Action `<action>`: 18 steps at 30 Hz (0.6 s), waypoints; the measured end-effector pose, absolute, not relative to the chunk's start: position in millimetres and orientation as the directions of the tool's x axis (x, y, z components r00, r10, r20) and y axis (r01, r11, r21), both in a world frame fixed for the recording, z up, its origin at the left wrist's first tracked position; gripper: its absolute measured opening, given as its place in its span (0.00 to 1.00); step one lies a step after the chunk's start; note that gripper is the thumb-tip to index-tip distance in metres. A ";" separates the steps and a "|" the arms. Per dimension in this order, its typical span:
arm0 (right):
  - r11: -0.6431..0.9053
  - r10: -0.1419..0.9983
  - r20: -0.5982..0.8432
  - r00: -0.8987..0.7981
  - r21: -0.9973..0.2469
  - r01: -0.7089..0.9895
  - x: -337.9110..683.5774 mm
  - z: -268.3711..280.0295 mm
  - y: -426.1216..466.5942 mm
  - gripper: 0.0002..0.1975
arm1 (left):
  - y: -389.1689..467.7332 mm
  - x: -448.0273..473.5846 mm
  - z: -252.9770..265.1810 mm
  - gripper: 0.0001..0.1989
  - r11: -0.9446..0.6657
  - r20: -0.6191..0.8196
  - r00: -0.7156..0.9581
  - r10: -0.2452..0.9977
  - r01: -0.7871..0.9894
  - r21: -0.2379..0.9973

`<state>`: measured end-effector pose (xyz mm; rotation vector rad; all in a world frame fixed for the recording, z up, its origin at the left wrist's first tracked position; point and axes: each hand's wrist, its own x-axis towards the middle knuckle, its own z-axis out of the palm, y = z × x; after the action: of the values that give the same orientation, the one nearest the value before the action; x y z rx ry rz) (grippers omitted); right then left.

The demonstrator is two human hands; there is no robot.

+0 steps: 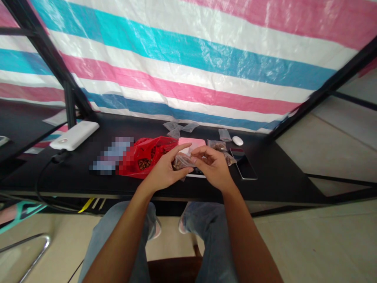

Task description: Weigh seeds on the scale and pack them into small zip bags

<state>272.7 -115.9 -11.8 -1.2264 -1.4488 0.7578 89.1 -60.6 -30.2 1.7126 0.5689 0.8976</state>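
A small clear plastic bag [183,161] with brown bits inside is held up above the desk. My left hand [165,169] is closed around the bag's left side, thumb along its near edge. My right hand [212,165] pinches the bag's right edge between thumb and fingers. Below and behind them lies a pink-topped digital scale [192,140], partly covered by my hands. An opened red plastic bag [138,151] with many small brown pieces, like nuts or seeds, spreads out left of my left hand. Filled small bags [218,146] lie just beyond my right hand.
The black desk [273,169] carries a phone [243,163], a white mouse [237,140] and a white power strip-like box [75,135] with a cable. Loose clear bags [173,127] lie along the back, another bag [225,135] by the mouse. A striped sheet [188,70] hangs behind.
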 end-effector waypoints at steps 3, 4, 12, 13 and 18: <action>0.309 0.943 0.330 0.031 -0.908 0.282 274.5 -12.3 -117.0 0.13 | -60.1 90.8 -32.9 0.39 -0.311 0.273 0.598 0.754 -0.041 0.949; 0.324 0.939 0.343 0.023 -0.905 0.277 275.1 -12.9 -117.0 0.12 | -59.9 91.1 -33.8 0.39 -0.314 0.272 0.596 0.755 -0.036 0.949; 0.414 0.901 0.434 -0.009 -0.853 0.318 275.1 -9.0 -118.8 0.10 | -58.1 94.1 -35.8 0.35 -0.342 0.300 0.576 0.760 -0.038 0.939; 0.424 0.895 0.445 -0.001 -0.852 0.307 275.3 -8.7 -119.1 0.10 | -58.3 94.7 -35.5 0.35 -0.339 0.307 0.565 0.766 -0.051 0.940; 0.345 0.925 0.377 0.051 -0.888 0.304 279.7 -14.9 -116.8 0.12 | -58.7 96.7 -34.6 0.34 -0.306 0.311 0.505 0.805 -0.096 0.947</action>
<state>279.7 -116.8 -14.9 -1.1745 -1.4885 0.6959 96.7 -58.7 -34.6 1.6397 0.6162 1.0161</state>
